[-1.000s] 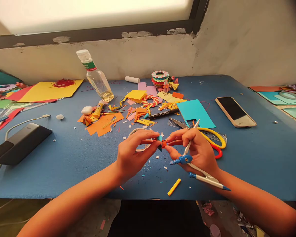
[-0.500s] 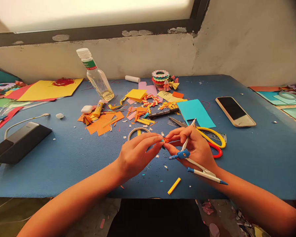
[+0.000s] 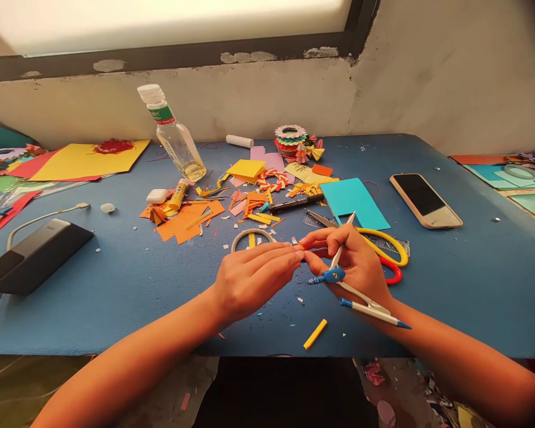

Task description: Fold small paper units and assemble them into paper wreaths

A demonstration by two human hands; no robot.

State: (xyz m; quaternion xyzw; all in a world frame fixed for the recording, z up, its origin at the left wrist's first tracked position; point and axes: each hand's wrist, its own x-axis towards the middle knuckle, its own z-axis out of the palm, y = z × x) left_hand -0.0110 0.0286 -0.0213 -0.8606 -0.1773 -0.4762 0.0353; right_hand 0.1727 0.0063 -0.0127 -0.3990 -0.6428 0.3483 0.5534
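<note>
My left hand (image 3: 249, 279) and my right hand (image 3: 356, 264) meet fingertip to fingertip above the blue table (image 3: 116, 285). Between the fingertips sits a tiny folded paper piece (image 3: 299, 252), orange at its visible edge and mostly hidden by my fingers. My right hand also holds a drawing compass (image 3: 354, 294) with a blue hinge; one leg points up past my fingers, the other runs back along my wrist.
Yellow and red scissors (image 3: 390, 255) lie just beyond my right hand. A tape ring (image 3: 249, 238), orange paper scraps (image 3: 187, 220), black marker (image 3: 294, 205), teal card (image 3: 352, 202), phone (image 3: 423, 199), plastic bottle (image 3: 173, 137), dark power bank (image 3: 31, 255) and yellow strip (image 3: 315, 334) lie around.
My left fingers have closed flatter over the small paper piece, hiding its teal part. Both hands have shifted slightly away from me, and the compass moved with the right hand.
</note>
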